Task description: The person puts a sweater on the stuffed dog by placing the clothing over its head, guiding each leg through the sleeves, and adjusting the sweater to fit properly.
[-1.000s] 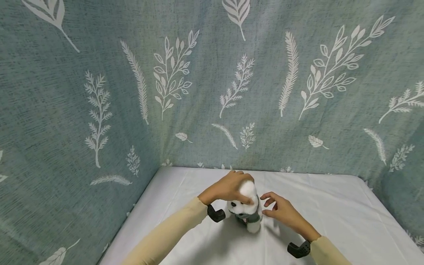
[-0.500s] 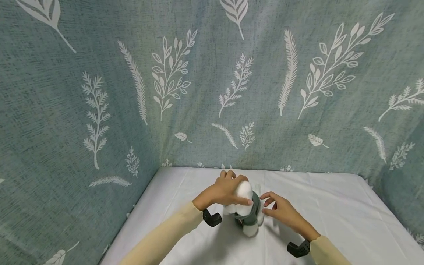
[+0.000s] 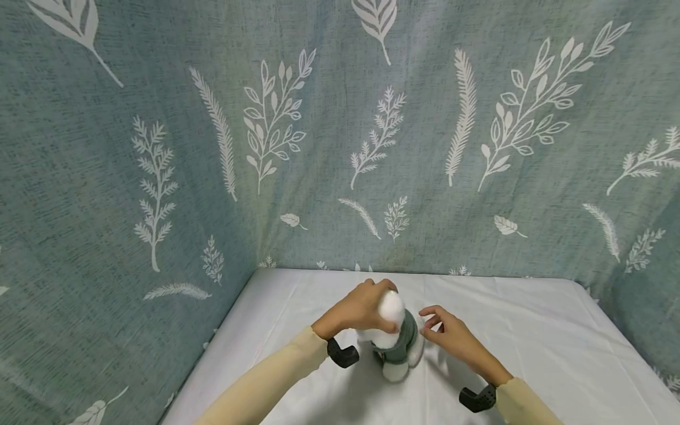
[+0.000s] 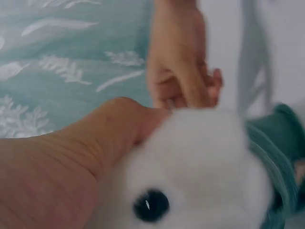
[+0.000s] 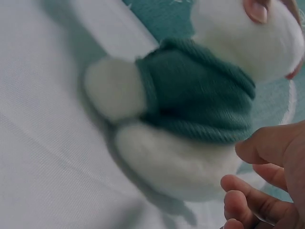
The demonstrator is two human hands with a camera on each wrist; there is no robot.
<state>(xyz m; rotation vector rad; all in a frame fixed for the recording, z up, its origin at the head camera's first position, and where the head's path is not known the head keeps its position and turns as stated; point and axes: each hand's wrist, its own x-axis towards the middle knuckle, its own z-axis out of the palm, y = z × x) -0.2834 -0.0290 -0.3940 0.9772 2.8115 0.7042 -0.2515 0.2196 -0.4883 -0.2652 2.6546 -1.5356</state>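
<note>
A white plush toy in a green knitted sweater sits on the white-covered table. Its head is gripped by my left hand, the thumb on one side and the fingers over the top. In the left wrist view one black eye shows beside that hand; the face is turned away from the head camera. Close behind the toy's back, my right hand has loosely bent fingers. Its thumb is at the sweater's lower hem; whether it touches is unclear.
White cloth covers the table around the toy. Green-blue curtains with white leaf prints hang along the back and sides. Black wrist cameras are strapped on both wrists.
The left hand has turned the toy's head leftward, and the body has turned with it, so the sweater's side now shows. The right hand has barely moved.
</note>
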